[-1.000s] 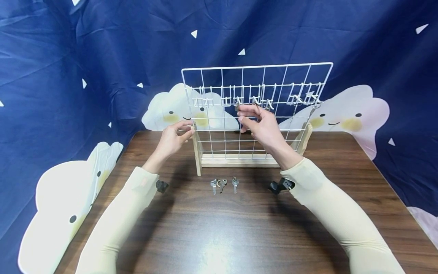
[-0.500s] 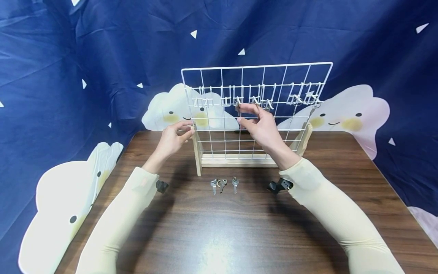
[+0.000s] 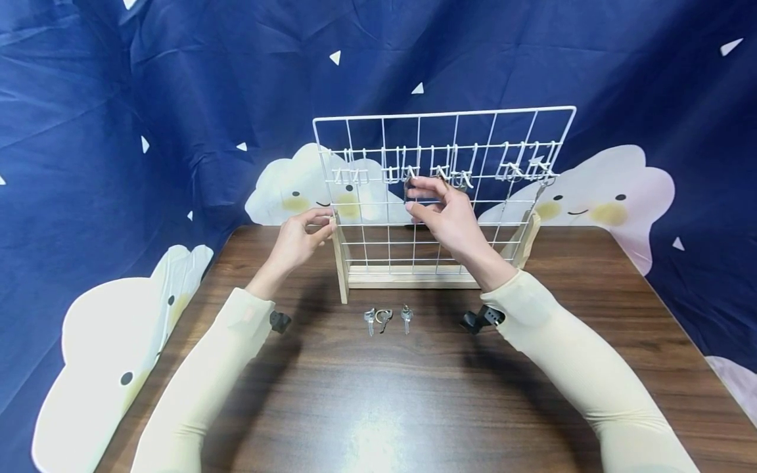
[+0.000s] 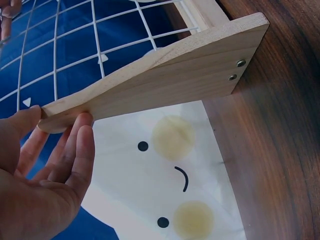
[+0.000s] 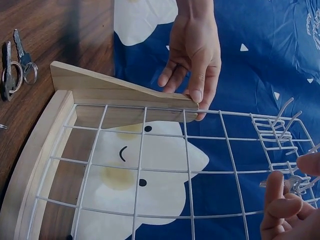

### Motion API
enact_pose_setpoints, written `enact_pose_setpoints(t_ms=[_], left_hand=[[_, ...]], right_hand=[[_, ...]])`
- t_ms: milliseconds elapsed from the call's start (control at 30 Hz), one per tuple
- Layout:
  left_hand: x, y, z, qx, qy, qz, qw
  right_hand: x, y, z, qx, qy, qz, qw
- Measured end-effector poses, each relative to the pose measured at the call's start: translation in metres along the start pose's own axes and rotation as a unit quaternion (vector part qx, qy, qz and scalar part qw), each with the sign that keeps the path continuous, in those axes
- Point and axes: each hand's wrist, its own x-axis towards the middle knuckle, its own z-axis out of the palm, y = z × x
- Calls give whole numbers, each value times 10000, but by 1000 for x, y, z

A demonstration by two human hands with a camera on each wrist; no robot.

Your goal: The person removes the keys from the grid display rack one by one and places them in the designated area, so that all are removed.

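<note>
My left hand grips the top of the left wooden upright of a wire grid stand, thumb on one side and fingers on the other. Several white hooks hang along the upper part of the white wire grid. At a middle hook, my right hand has its thumb and fingers apart beside a hanging key. A silver key ring shows behind those fingers in the right wrist view, partly hidden. Whether the fingertips touch the key is unclear.
Several loose keys lie on the brown wooden table before the stand, one on a larger ring. At the right end of the grid a chain hangs from a hook. A blue cloth with cloud shapes stands behind.
My right hand has shifted slightly left by the hanging key, its thumb and fingers around the key's sides. The left hand and the stand have stayed put.
</note>
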Motion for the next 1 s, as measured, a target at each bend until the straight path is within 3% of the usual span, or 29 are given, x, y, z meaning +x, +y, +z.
enact_pose_setpoints(t_ms=[400,767,1000], left_hand=[[0,-1,1,-78,0,60,10000],[1,1,0,-38,-12,63,10000],[1,0,0,-24,-14,42,10000]], right_hand=[[3,2,-1,-509,86,2,9987],[2,0,0,-296,564,-56,9980],[0,-1,1,-346,659,-24,9972]])
